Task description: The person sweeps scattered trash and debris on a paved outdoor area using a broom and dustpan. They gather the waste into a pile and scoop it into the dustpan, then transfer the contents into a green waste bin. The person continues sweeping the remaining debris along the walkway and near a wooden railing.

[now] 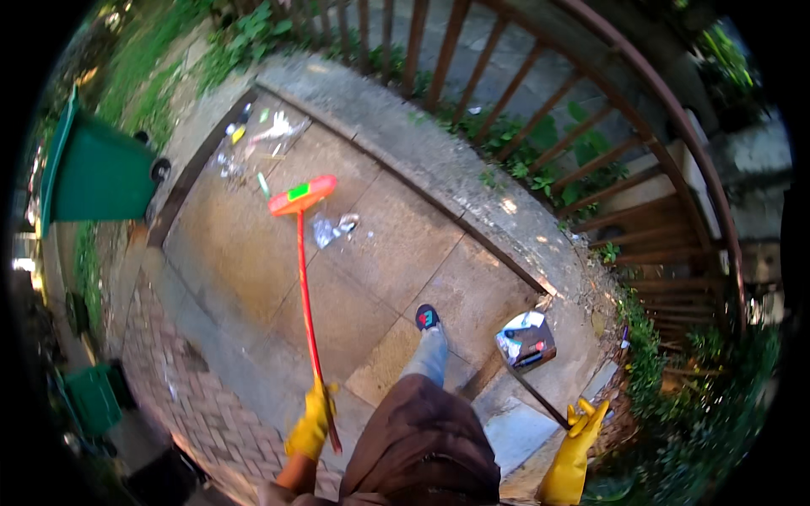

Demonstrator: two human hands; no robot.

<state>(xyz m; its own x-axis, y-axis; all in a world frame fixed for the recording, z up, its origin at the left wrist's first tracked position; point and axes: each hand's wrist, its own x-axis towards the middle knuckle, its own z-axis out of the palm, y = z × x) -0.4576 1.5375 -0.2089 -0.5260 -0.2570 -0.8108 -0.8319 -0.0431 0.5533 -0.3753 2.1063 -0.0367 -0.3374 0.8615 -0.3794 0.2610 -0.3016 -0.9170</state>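
Note:
My left hand (310, 423), in a yellow rubber glove, is closed around the red handle of a broom (305, 287). The broom's red head, with a green patch on it, lies on the paving ahead of me. Crumpled silvery litter (332, 228) is just to the right of the broom head. At the lower right my right hand (580, 426), also gloved in yellow, grips the dark handle of a long-handled dustpan (538, 358); some of its fingers stick out. Several bits of rubbish, white, blue and red, lie in the pan.
More litter (274, 128) is scattered in the far left corner by a low kerb (196, 152). A green wheeled bin (105, 164) stands at the left, with a second green bin (93, 401) nearer. A brown railing (527, 63) curves along the far right, beside plants (709, 422).

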